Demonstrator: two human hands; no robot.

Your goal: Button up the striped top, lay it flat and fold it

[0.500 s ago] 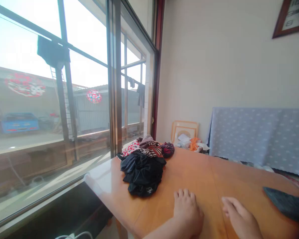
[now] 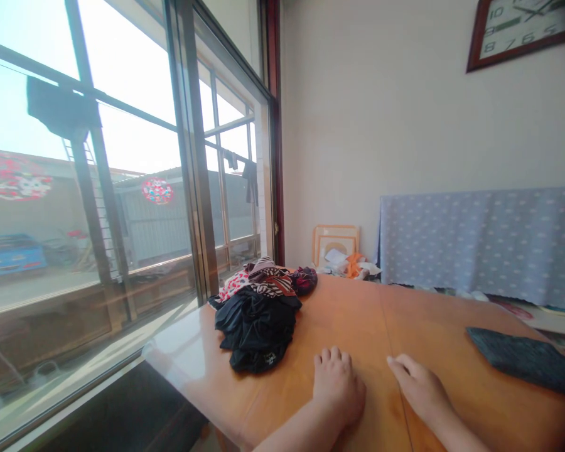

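The left hand (image 2: 338, 386) and right hand (image 2: 419, 389) lay empty on the wooden table (image 2: 339, 307), left fingers flat and slightly spread, right fingers loosely curled, with the heap of black clothing (image 2: 257, 329) at eleven o'clock and a dark folded cloth (image 2: 522, 361) at two o'clock.

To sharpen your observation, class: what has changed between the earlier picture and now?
The head camera turned right and slightly up, so the wall clock shows more fully. The left hand and right hand lie on the wooden table, holding nothing. The clothes pile and dark cloth stayed put.
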